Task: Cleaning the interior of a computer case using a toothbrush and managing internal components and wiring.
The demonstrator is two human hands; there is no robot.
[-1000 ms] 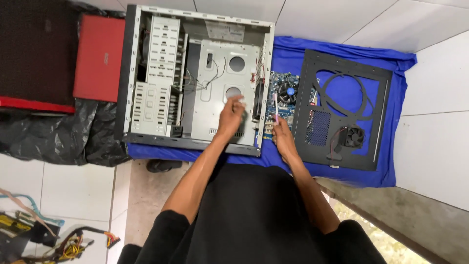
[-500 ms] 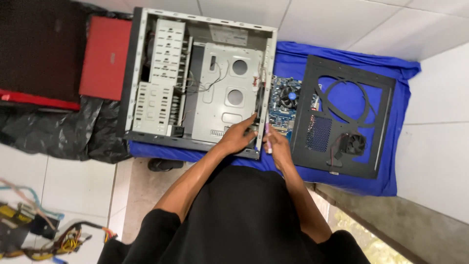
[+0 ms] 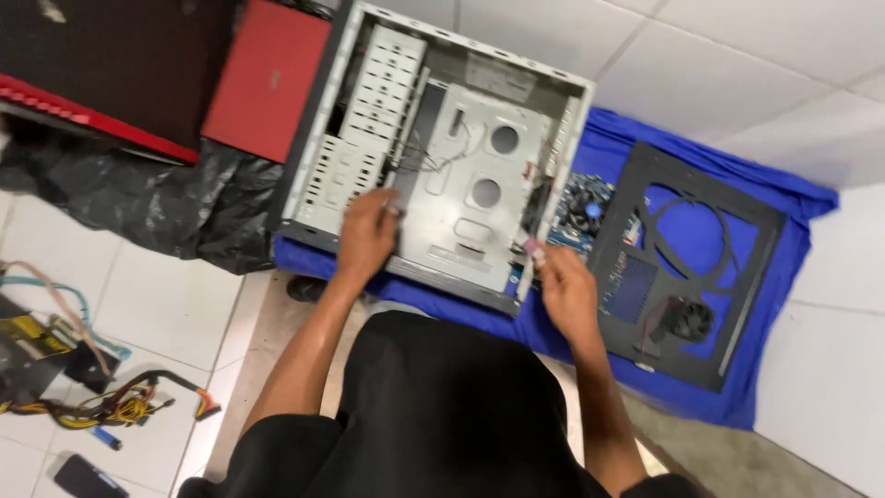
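At the near wall of the open computer case [image 3: 433,175], the left hand [image 3: 367,235] rests with its fingers curled over the metal lip beside the drive cage [image 3: 364,138]; whether it pinches a small tool or only grips the edge cannot be told through the blur. The right hand [image 3: 564,288] sits at the case's right near corner, fingers narrowed on a small pinkish item [image 3: 533,249] held against the rim, its nature unclear. Both forearms extend forward from the torso, elbows bent, wrists lowered onto the chassis.

Risk findings, as judgement only:
- Stamped sheet-metal edges under both hands could cut fingers if either slips.
- The motherboard [image 3: 583,207] lies bare just beside the case on the blue cloth [image 3: 737,387]; a shove of the case rightward could scrape or crush its components.
- The small item in the right hand could drop into the chassis or cloth folds and be lost.
- Loose wires [image 3: 433,161] inside the case could snag a finger.

Outward: a black side panel [image 3: 701,267] with a fan lies on the cloth to the right; a red laptop [image 3: 267,78], black plastic sheeting [image 3: 138,207] and a cable bundle [image 3: 120,406] lie on the tiled floor to the left.
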